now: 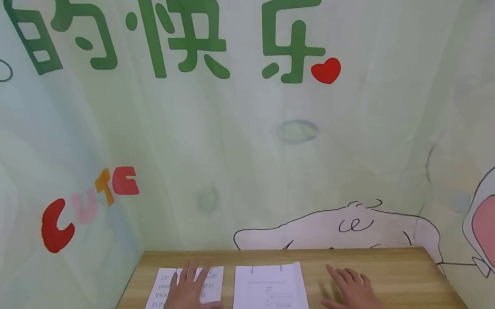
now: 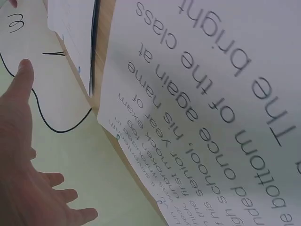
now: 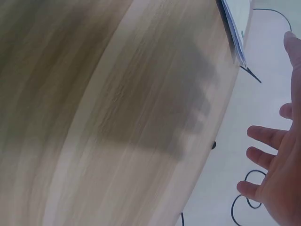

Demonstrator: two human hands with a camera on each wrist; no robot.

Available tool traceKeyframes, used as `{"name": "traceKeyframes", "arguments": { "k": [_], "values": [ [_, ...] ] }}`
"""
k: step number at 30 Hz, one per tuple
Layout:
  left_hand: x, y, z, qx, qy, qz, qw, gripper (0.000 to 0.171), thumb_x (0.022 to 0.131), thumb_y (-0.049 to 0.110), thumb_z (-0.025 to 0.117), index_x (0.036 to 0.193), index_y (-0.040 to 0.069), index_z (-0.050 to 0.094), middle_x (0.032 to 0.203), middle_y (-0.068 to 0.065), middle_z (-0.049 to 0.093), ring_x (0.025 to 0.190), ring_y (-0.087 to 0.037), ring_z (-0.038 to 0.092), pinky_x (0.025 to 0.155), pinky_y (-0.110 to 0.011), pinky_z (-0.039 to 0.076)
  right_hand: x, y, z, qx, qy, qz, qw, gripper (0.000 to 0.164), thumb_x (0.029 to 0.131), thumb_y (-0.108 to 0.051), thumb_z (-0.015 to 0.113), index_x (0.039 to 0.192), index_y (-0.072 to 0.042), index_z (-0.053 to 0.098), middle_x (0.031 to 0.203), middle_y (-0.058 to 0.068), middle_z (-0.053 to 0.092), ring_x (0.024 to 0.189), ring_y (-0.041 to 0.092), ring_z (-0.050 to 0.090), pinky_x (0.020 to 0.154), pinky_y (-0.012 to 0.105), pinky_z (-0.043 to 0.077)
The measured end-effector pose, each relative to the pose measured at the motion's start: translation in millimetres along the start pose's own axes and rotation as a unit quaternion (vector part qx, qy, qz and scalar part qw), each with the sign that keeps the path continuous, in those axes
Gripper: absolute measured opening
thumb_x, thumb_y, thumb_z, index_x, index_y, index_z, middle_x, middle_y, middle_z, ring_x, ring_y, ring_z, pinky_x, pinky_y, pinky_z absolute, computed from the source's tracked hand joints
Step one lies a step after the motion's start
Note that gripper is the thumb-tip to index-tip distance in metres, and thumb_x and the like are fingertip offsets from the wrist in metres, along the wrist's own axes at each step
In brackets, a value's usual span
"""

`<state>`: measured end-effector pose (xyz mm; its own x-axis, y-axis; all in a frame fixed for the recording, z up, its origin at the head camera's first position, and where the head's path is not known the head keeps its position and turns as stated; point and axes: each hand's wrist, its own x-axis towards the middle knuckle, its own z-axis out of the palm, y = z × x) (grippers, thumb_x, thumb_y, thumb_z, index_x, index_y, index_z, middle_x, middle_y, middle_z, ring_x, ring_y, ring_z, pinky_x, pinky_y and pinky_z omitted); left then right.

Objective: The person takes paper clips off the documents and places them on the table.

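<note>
My left hand [image 1: 185, 297] hovers over a sheet of large printed English text [image 1: 158, 304] on the left of the table, its fingers spread and nothing held. In the left wrist view the thumb and fingers of that hand [image 2: 23, 174] are straight, with the text sheet [image 2: 197, 117] beyond them. To the right of it lies a thicker stack of paper [image 1: 272, 308], bound with small rings at its top edge and faintly printed. My right hand [image 1: 357, 302] is held above the wood to the right of this stack, fingers extended and empty; its shadow falls on the table in the right wrist view.
The wood-grain table [image 1: 393, 272] stands against a pale green fabric backdrop [image 1: 209, 154] on its left, back and right. Printed on the fabric are green characters [image 1: 193, 34], a red heart [image 1: 326, 70], coloured letters and a cartoon figure [image 1: 361, 227].
</note>
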<state>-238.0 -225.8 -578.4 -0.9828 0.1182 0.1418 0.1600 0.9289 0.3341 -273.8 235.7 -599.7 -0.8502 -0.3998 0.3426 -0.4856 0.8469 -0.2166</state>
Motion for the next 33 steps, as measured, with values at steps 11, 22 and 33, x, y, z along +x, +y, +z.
{"name": "traceKeyframes", "arguments": {
  "k": [11,22,33],
  "values": [
    [24.1,29.8,12.4,-0.029,0.012,0.038,0.9988,0.111,0.075,0.051,0.093,0.162,0.008,0.04,0.161,-0.032,0.038,0.15,-0.053,0.035,0.119,-0.076,0.03,25.8,-7.6,13.4,0.018,-0.024,0.012,0.999,0.085,0.091,-0.059,0.075,0.157,-0.011,0.05,0.139,0.016,0.066,0.133,0.044,0.057,0.108,0.075,0.041],
    [23.4,42.9,28.8,-0.053,-0.011,0.018,0.9984,0.112,0.074,0.036,0.096,0.164,0.009,0.036,0.156,-0.03,0.043,0.149,-0.054,0.035,0.114,-0.076,0.038,48.8,-28.5,30.5,0.034,-0.078,0.017,0.996,0.084,0.092,-0.059,0.074,0.157,-0.012,0.05,0.145,0.016,0.063,0.136,0.043,0.055,0.111,0.072,0.04],
    [23.2,53.0,43.8,-0.093,-0.026,-0.02,0.9951,0.112,0.07,0.027,0.098,0.164,0.01,0.038,0.158,-0.032,0.043,0.138,-0.056,0.046,0.105,-0.073,0.049,73.8,-32.5,36.8,0.02,-0.103,0.025,0.994,0.083,0.09,-0.058,0.077,0.154,-0.01,0.053,0.146,0.017,0.063,0.136,0.045,0.055,0.114,0.076,0.037]
  ]
}}
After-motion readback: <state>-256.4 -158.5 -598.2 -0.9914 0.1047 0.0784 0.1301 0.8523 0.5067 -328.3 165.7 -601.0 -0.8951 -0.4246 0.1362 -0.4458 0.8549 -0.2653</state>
